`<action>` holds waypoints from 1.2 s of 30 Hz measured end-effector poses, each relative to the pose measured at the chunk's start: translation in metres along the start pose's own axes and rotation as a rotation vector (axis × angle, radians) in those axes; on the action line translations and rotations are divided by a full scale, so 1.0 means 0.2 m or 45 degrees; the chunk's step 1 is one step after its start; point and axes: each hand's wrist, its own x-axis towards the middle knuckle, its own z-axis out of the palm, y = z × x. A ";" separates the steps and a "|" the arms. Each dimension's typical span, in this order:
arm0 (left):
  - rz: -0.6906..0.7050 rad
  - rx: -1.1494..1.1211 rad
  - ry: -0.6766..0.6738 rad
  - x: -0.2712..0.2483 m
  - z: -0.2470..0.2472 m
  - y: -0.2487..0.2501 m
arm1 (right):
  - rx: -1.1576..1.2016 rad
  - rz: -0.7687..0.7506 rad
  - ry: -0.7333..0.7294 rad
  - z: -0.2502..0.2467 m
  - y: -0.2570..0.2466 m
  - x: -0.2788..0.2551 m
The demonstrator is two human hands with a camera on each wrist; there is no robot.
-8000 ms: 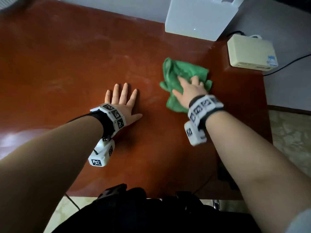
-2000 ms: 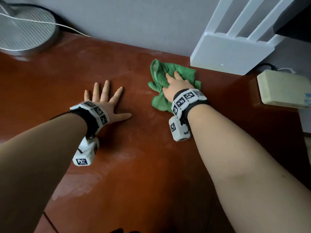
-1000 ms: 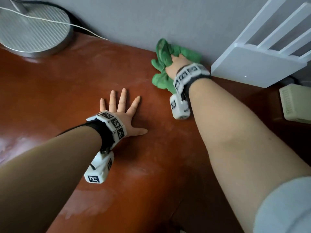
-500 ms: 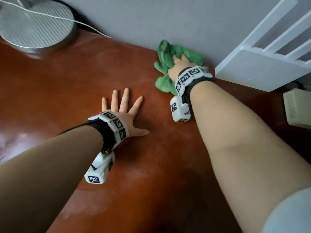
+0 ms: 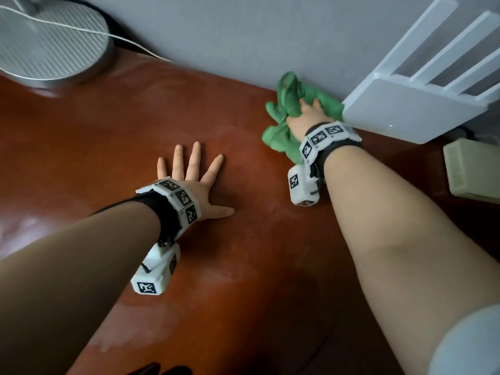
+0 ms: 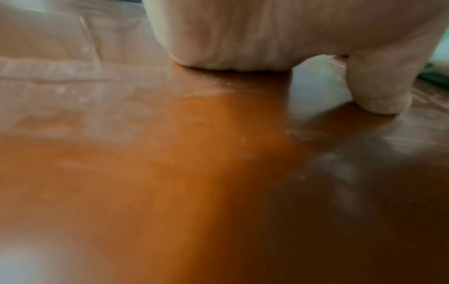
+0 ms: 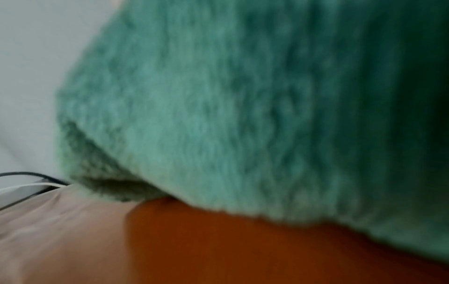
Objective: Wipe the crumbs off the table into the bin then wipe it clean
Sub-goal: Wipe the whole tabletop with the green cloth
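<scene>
Right hand (image 5: 307, 117) lies on top of a green microfibre cloth (image 5: 286, 104), at the far edge of the red-brown table (image 5: 243, 266), hard against the grey wall (image 5: 243, 31). The cloth is bunched: folds rise up past the fingertips against the wall, and more cloth spills out toward the left and near side of the hand, under the wrist band. The right grip presses down on the cloth; the fingers are mostly buried in the folds, so I cannot tell whether they curl round it or lie flat. Right wrist view: blurred green pile (image 7: 243, 105) fills most of the view, its lower edge touching the table (image 7: 243, 249).

Left hand (image 5: 193, 180) is well apart from the cloth, nearer the middle of the table, palm down, fingers straight and spread, thumb out to the right; the grip is wide, holding nothing. Left wrist view: heel of the palm (image 6: 243, 38) and thumb resting on the glossy table (image 6: 194, 173).

A white router (image 5: 400, 106) with raised antennas stands just right of the cloth, its corner touching or nearly touching it. A cream box (image 5: 470, 171) sits further right. Far left, a round ribbed metal base (image 5: 46, 41) with a white cable (image 5: 121, 40) across it.
</scene>
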 end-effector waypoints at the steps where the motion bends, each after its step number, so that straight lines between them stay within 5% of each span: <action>1: -0.004 -0.001 -0.006 0.00 0.00 0.00 | 0.008 0.048 0.006 -0.01 -0.02 0.02; 4: -0.007 0.000 -0.028 0.00 -0.01 0.00 | -0.067 0.044 -0.004 0.00 -0.02 -0.09; 11: 0.025 -0.015 0.005 -0.01 -0.01 -0.01 | -0.202 -0.352 -0.123 0.22 0.05 -0.63; 16: 0.109 -0.141 0.146 -0.06 0.01 -0.11 | -0.203 -0.285 -0.088 0.16 -0.06 -0.45; 23: -0.352 -0.196 0.155 -0.14 0.05 -0.64 | -0.111 -0.055 -0.009 0.05 -0.41 0.01; 26: -0.363 -0.220 0.094 -0.12 0.06 -0.65 | -0.121 -0.093 0.014 0.08 -0.38 -0.10; 32: -0.327 -0.173 0.004 -0.11 0.04 -0.68 | -0.246 -0.571 -0.078 0.33 -0.34 -0.67; 36: -0.300 -0.187 -0.035 -0.12 0.03 -0.69 | -0.295 -0.537 -0.123 0.24 -0.39 -0.47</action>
